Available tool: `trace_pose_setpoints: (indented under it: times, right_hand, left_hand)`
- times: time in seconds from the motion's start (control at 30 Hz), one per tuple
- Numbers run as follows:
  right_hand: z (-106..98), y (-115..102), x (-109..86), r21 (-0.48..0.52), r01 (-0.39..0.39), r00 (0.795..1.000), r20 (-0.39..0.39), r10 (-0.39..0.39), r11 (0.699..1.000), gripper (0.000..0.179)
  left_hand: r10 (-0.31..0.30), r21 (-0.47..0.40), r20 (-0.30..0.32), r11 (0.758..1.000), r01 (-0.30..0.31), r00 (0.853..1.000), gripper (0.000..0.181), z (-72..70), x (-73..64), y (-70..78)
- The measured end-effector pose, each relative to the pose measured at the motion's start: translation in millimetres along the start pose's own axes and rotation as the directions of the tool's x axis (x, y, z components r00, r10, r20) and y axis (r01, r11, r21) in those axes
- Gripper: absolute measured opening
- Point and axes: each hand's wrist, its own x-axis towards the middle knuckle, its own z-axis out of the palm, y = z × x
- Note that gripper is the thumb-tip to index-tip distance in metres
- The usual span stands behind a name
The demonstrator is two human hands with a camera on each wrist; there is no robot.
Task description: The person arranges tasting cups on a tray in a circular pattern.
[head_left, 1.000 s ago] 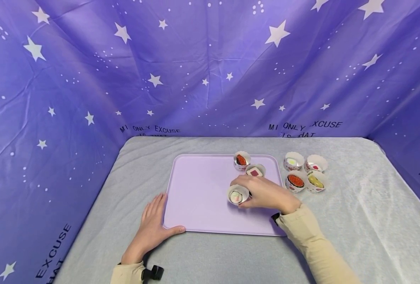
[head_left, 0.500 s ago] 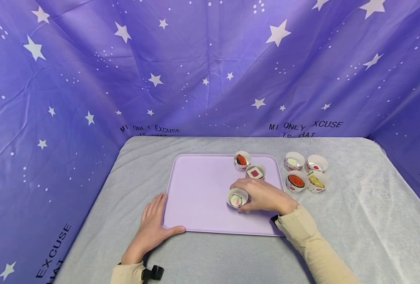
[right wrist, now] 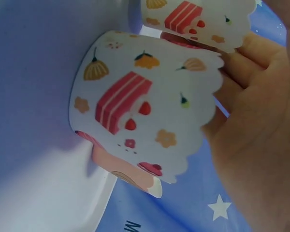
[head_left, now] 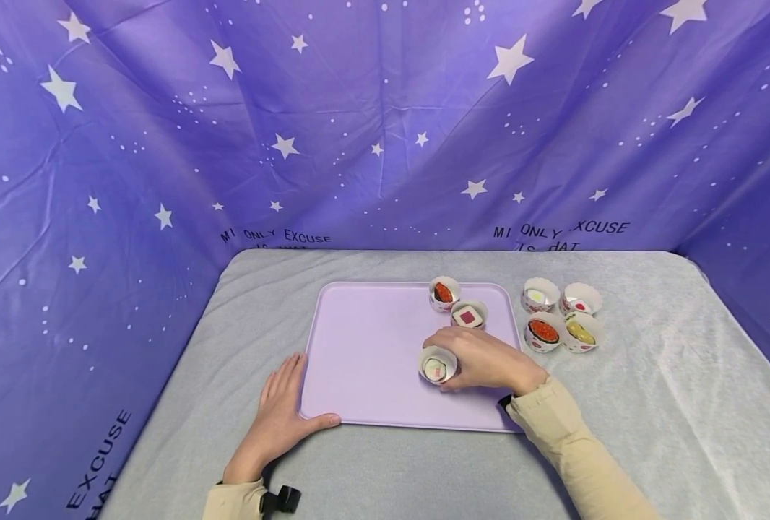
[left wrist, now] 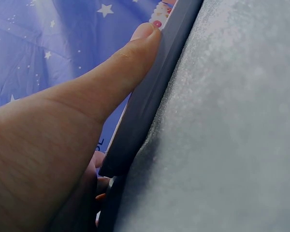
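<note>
My right hand (head_left: 482, 359) grips a scalloped paper baking cup (head_left: 437, 365) low over the right part of the lilac tray (head_left: 365, 347). Inside that cup lies a round, pale piece like a sushi roll with a dark edge. In the right wrist view, a cake-print cup (right wrist: 130, 92) stands on the tray by my palm; the hand hides it in the head view. Behind are a cup with a white piece and dark-red square (head_left: 467, 315) and one with orange roe sushi (head_left: 444, 294). My left hand (head_left: 279, 408) rests against the tray's near-left corner, thumb along the front edge.
Right of the tray, on the grey cloth (head_left: 658, 404), several more cups stand close together, among them one with orange roe (head_left: 542, 331) and one with a yellow topping (head_left: 580, 332). Purple star-printed curtains (head_left: 359, 144) enclose the table.
My right hand has brought the cup slightly toward the front of the tray, then a touch to the right. The left hand and the other visible cups stay put.
</note>
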Motion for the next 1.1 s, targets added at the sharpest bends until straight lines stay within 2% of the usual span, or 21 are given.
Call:
trace_pose_setpoints:
  times: [0.33, 0.57, 0.97, 1.1]
  right_hand:
    - [-5, -2, -3.7, -0.012, -0.009, 1.0, 0.001, 0.009, 1.0, 0.063]
    - [-6, -3, -5.3, -0.026, 0.012, 1.0, -0.003, -0.012, 1.0, 0.066]
    - [-17, -1, -16.3, -0.039, 0.015, 0.998, -0.06, -0.018, 0.999, 0.072]
    - [-20, 2, -21.4, -0.045, -0.008, 0.998, -0.067, 0.005, 0.999, 0.073]
  left_hand:
    - [0.006, 0.0, -0.006, 1.0, -0.006, 1.0, 0.125, -0.6, 0.8, 0.8]
    - [0.009, 0.006, -0.006, 1.0, -0.009, 1.0, 0.125, 0.6, 0.2, -1.3]
    - [0.01, 0.014, -0.009, 1.0, -0.009, 1.0, 0.125, 2.2, 0.5, -3.2]
    - [0.008, 0.01, -0.006, 1.0, -0.008, 1.0, 0.125, 2.1, -0.3, -3.3]
